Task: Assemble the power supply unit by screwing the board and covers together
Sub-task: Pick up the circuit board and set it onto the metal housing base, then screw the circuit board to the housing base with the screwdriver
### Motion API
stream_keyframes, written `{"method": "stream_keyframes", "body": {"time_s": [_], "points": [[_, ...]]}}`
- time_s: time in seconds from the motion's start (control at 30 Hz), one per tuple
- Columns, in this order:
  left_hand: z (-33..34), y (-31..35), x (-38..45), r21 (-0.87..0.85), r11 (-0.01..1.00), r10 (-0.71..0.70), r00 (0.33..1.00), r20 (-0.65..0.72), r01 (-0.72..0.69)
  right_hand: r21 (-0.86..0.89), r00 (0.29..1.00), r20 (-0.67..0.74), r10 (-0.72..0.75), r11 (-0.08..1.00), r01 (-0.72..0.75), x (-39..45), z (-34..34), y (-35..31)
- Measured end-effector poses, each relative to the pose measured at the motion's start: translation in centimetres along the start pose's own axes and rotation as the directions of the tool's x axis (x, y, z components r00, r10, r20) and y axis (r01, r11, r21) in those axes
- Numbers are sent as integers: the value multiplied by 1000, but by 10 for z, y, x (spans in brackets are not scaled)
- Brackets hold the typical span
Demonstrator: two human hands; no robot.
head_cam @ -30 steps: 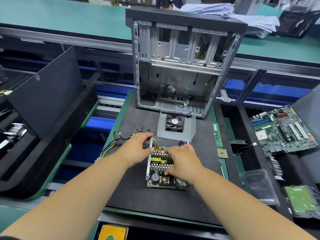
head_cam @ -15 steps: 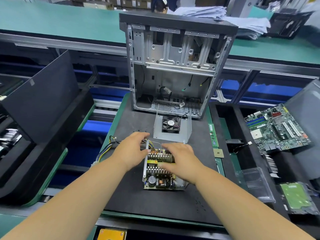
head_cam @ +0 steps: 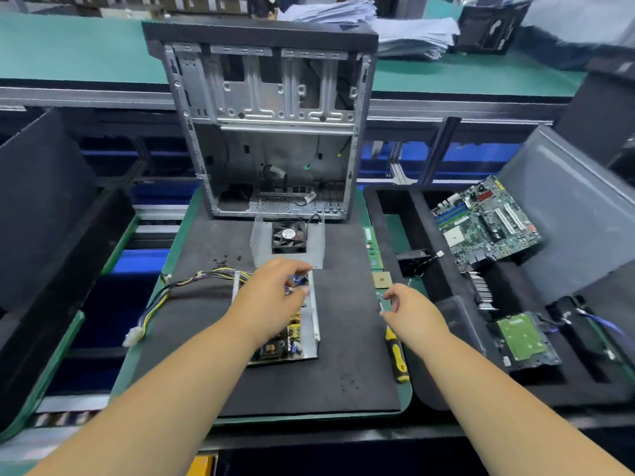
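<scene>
- Nearest, on black foam mat (head_cam: pixel 213 372): yellow-and-black-handled screwdriver (head_cam: pixel 396 353), lying free.
- Right hand (head_cam: pixel 410 312): fingers loosely curled, holding nothing.
- Left hand (head_cam: pixel 271 298): over green power-supply board in grey metal tray (head_cam: pixel 311 324); grasp cannot be told.
- Beyond: grey fan cover (head_cam: pixel 289 240); open steel computer case (head_cam: pixel 271 121).

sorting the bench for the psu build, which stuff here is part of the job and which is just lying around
For the job:
- power supply board in its metal tray
- fan cover
- loose screws
- yellow-handled screwdriver
- cable harness

Lying about:
- computer case
- motherboard
- hard drive
- RAM stick
- paper stacks
</scene>
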State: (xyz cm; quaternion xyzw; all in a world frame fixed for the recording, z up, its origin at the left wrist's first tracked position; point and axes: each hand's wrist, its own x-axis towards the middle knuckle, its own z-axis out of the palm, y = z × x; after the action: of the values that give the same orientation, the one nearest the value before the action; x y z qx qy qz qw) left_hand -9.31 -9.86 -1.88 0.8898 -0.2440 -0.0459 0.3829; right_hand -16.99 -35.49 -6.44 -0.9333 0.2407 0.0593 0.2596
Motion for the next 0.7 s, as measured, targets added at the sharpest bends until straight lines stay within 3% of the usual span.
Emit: {"method": "stream_keyframes", "body": {"time_s": [0.23, 0.43, 0.57, 0.7], "points": [[27, 19, -2, -21, 1000, 4, 999, 34, -4, -156, 995, 87, 43, 987, -29, -10, 12, 28], [40, 36, -7, -54, 998, -41, 999, 14, 42, -134, 993, 111, 25, 991, -10, -19, 16, 30], [49, 42, -12, -135, 986, -101, 995, -12, 99, 136, 995, 80, 63, 988, -73, -25, 4, 32], [52, 51, -12, -292, 925, -269, 962, -43, 245, 436, 990, 32, -141, 893, 113, -29, -21, 25]]}}
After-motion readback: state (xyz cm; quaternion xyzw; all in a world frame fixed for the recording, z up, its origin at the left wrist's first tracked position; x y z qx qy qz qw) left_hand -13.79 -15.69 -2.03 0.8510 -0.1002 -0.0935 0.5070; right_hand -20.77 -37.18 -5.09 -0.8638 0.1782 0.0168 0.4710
